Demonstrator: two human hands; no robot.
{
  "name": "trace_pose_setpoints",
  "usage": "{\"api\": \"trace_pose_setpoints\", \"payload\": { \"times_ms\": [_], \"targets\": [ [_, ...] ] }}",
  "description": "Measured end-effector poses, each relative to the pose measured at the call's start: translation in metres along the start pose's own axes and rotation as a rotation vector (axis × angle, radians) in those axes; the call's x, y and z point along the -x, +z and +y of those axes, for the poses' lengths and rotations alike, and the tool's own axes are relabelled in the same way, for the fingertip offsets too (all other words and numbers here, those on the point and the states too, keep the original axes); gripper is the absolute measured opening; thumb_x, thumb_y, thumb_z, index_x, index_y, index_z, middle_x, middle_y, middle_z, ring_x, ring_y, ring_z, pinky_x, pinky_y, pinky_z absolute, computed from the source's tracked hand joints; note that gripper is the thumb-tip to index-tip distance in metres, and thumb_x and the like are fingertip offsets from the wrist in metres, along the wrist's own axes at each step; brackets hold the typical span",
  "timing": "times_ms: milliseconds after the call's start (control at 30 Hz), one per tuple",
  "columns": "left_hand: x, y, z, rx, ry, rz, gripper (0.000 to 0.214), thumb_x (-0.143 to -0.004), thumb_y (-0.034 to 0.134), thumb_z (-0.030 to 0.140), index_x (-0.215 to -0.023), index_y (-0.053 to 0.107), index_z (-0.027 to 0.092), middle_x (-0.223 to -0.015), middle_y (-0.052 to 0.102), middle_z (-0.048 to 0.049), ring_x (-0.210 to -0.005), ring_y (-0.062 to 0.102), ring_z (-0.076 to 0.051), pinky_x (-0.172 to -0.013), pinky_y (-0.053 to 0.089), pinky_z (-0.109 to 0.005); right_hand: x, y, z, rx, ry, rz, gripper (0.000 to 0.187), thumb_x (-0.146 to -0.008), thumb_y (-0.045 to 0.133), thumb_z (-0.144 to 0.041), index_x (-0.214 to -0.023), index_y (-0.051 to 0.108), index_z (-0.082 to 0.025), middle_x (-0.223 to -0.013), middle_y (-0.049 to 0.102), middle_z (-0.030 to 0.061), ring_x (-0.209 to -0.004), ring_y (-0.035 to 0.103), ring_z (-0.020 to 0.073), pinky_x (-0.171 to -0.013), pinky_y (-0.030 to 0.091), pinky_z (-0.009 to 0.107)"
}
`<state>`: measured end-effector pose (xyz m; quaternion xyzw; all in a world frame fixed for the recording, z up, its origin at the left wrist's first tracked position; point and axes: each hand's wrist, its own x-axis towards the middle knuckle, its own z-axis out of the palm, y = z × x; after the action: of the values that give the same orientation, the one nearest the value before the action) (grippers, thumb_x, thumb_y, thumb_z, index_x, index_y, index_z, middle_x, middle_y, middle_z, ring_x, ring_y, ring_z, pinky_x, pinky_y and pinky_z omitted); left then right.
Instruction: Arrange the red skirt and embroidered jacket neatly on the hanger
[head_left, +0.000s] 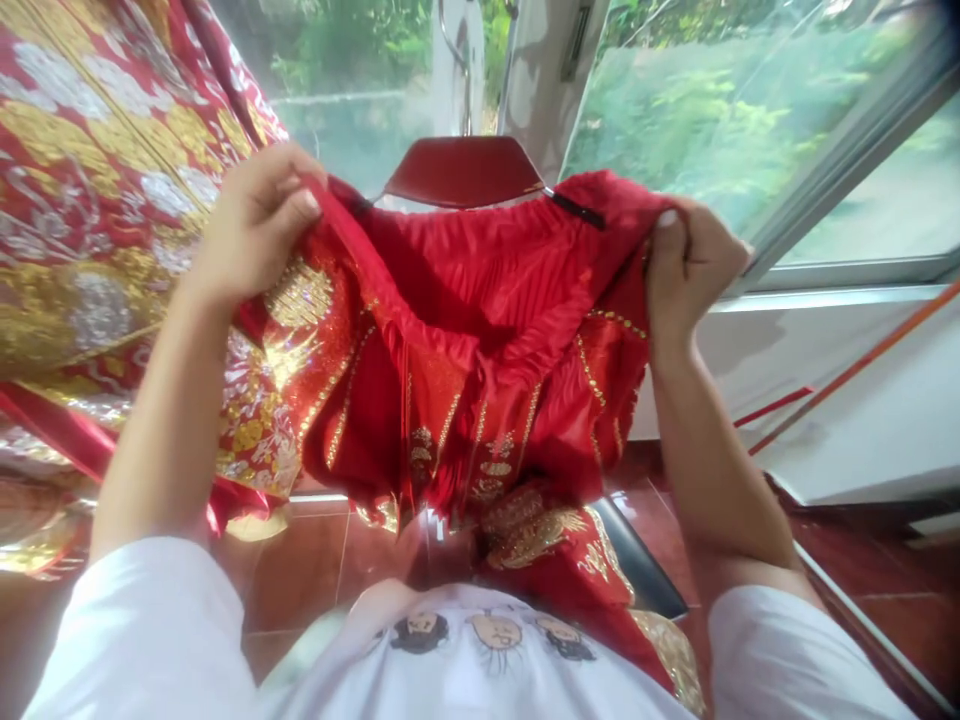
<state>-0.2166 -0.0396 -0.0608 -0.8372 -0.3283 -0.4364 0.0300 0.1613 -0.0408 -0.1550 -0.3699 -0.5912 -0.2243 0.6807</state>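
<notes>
A red skirt (pixel 480 290) with a gathered waistband and gold beaded trim hangs in front of me, its waist spread wide. My left hand (pixel 262 220) pinches the waistband at the left side. At the right side my right hand (pixel 690 265) grips the same waistband between thumb and fingers. Behind the waist a dark red hanger (pixel 465 172) with a metal hook shows. One of its black-tipped clips (pixel 577 208) sits at the back right of the waistband. The left clip is mostly covered by cloth.
A red garment with gold and silver embroidery (pixel 97 200) hangs close on the left. Another red and gold embroidered cloth (pixel 555 540) lies below, near a black flat surface (pixel 637 555). Glass windows (pixel 675 130) stand behind, above a reddish tiled floor (pixel 292 565).
</notes>
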Motion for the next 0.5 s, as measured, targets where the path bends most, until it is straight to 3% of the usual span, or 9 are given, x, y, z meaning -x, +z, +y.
{"api": "trace_pose_setpoints", "payload": {
  "times_ms": [100,167,333,433,500],
  "targets": [
    [-0.012,-0.002,-0.02,0.281,-0.053,-0.081,0.056,-0.075,0.061,0.071,-0.087,0.055,0.017,-0.082,0.054,-0.001,-0.081,0.056,-0.017,-0.094,0.045,-0.045,0.006,0.014,0.006,0.016,0.031,0.174,0.05,-0.098,0.037,-0.041,-0.095,0.07,-0.003,-0.089,0.069,0.0141,-0.085,0.067,0.0191,-0.081,0.051,0.033],
    [-0.019,0.002,-0.032,0.361,-0.109,-0.191,0.059,-0.07,0.061,0.075,-0.088,0.057,0.018,-0.089,0.06,-0.0024,-0.089,0.059,-0.02,-0.101,0.043,-0.045,0.012,0.019,0.003,0.045,0.009,0.202,0.05,-0.099,0.035,-0.04,-0.099,0.068,-0.003,-0.094,0.069,0.0148,-0.09,0.068,0.0198,-0.085,0.051,0.035],
    [-0.025,0.002,-0.036,0.194,-0.17,-0.304,0.065,-0.081,0.047,0.065,-0.105,0.056,0.006,-0.109,0.062,-0.0061,-0.111,0.055,-0.02,-0.108,0.031,-0.05,0.009,0.008,-0.018,0.12,-0.144,-0.055,0.033,-0.089,0.049,-0.03,-0.106,0.07,-0.012,-0.107,0.07,0.0117,-0.104,0.067,0.0209,-0.095,0.051,0.036],
    [-0.021,-0.006,-0.022,0.119,-0.115,-0.319,0.058,-0.085,0.05,0.055,-0.106,0.056,0.002,-0.104,0.062,-0.0045,-0.1,0.056,-0.014,-0.1,0.037,-0.048,-0.011,-0.005,-0.026,0.009,0.017,-0.226,0.028,-0.084,0.056,-0.027,-0.099,0.073,-0.012,-0.103,0.071,0.0123,-0.097,0.068,0.0188,-0.089,0.053,0.031],
    [-0.016,-0.01,-0.01,0.099,-0.074,-0.287,0.055,-0.084,0.057,0.055,-0.102,0.059,0.003,-0.101,0.064,-0.0049,-0.091,0.057,-0.011,-0.094,0.043,-0.042,-0.028,-0.008,-0.027,-0.045,0.131,-0.407,0.034,-0.082,0.061,-0.028,-0.11,0.07,-0.012,-0.107,0.07,0.0119,-0.096,0.068,0.0164,-0.081,0.054,0.026]
  ]
}}
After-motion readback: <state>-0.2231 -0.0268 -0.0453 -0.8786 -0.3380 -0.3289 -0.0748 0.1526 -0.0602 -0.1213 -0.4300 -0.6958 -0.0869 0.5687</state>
